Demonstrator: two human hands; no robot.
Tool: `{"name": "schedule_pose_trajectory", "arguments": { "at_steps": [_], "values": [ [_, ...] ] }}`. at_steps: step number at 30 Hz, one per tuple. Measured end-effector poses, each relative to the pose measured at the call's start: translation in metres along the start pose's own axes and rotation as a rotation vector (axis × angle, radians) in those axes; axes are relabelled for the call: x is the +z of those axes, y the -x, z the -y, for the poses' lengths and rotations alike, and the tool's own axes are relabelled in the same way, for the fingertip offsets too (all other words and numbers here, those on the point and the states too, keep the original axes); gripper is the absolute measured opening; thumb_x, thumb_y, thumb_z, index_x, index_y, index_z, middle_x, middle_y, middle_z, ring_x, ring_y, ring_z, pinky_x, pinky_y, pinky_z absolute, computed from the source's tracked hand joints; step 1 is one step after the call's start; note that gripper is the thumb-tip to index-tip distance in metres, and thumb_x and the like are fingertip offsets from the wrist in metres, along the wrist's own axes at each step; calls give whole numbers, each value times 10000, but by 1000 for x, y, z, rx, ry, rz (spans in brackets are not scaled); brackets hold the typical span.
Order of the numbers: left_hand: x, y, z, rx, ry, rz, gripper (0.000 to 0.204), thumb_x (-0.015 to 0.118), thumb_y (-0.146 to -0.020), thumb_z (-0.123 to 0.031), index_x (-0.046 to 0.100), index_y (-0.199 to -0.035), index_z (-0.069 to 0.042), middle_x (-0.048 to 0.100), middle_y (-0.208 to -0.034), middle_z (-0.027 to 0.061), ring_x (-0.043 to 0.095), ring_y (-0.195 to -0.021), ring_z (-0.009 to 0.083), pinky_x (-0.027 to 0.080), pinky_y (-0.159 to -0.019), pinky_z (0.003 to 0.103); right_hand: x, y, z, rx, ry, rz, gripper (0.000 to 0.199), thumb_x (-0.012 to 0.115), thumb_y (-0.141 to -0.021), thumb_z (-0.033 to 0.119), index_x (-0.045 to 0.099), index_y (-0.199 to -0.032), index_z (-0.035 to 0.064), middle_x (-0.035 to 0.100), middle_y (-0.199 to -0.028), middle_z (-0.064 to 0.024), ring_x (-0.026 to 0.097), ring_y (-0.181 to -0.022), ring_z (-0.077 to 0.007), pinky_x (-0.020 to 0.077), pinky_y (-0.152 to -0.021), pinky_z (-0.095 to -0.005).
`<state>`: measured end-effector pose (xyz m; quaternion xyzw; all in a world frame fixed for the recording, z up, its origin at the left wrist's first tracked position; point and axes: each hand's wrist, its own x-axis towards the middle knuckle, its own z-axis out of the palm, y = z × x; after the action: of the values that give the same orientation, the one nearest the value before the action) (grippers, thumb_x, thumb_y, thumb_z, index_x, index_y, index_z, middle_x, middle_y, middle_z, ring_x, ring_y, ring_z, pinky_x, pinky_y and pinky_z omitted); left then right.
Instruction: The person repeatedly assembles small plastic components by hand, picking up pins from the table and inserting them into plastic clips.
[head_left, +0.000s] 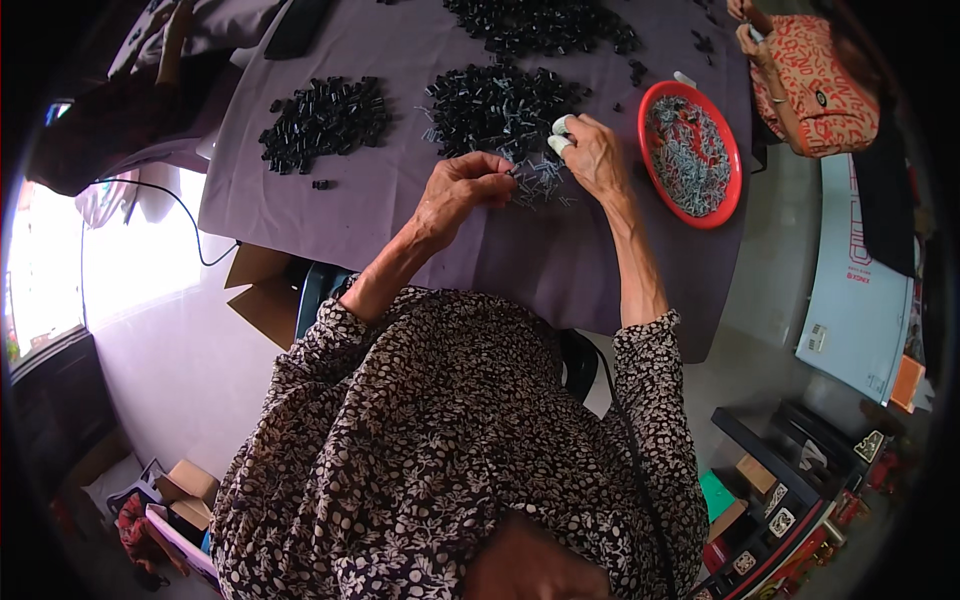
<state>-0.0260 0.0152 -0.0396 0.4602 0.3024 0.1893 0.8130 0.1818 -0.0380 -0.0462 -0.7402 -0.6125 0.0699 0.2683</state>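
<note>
My left hand (462,197) is closed in a pinch, with a small black part (512,172) at the fingertips. To its right, my right hand (597,160) has white covers on two fingertips, which are curled close together; whatever they hold is too small to make out. Between the hands, thin grey pins (541,186) lie scattered on the purple tablecloth (400,170). Just beyond them is a heap of small black parts (490,105), with grey pins mixed in at its near side. A red plate (734,172) full of similar pins sits right of my right hand.
Another pile of black parts (325,125) lies at the left, and a further pile (540,25) at the far side. Another person's hand (757,42) shows at the far right, beside a red-patterned cloth (822,85). An open cardboard box (262,315) stands below the table's left edge.
</note>
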Motion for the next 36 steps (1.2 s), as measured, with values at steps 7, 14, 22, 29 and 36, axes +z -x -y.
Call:
{"name": "schedule_pose_trajectory", "arguments": {
  "at_steps": [7, 14, 22, 29, 36],
  "values": [
    [-1, -3, 0, -5, -17, -11, 111, 603, -794, -84, 580, -883, -23, 593, -747, 19, 560, -672, 91, 456, -659, 223, 9, -16, 6, 7, 153, 138, 159, 609, -707, 120, 551, -781, -8, 576, -760, -173, 559, -725, -367, 437, -627, -420],
    [-1, -3, -4, 15, 17, -19, 117, 604, -792, -88, 583, -887, -23, 593, -759, 16, 557, -674, 87, 458, -663, 222, 0, -5, 1, -85, 166, 157, 101, 559, -687, 70, 512, -735, -6, 561, -755, -180, 554, -738, -364, 447, -653, -430],
    [7, -8, -10, 31, 8, 4, 113, 601, -795, -87, 590, -891, -29, 593, -773, 11, 557, -676, 86, 459, -663, 224, -6, 7, -14, 34, -166, 69, 137, 603, -751, 102, 569, -845, 9, 598, -759, -104, 580, -661, -222, 445, -626, -305],
    [16, -14, -14, 36, 9, 18, 110, 600, -799, -88, 594, -888, -25, 600, -768, 17, 555, -660, 85, 457, -655, 225, -14, 17, -18, 296, -1200, 65, 133, 577, -812, 88, 606, -912, 5, 619, -816, -57, 591, -714, -147, 481, -682, -271],
    [35, -16, -27, 132, -24, 36, 110, 593, -806, -85, 594, -890, -14, 605, -756, 25, 549, -661, 85, 454, -649, 225, -28, 19, 8, 304, -1426, 30, 184, 573, -823, 97, 606, -976, 1, 619, -853, -63, 591, -768, -159, 491, -726, -298]
  ]
}}
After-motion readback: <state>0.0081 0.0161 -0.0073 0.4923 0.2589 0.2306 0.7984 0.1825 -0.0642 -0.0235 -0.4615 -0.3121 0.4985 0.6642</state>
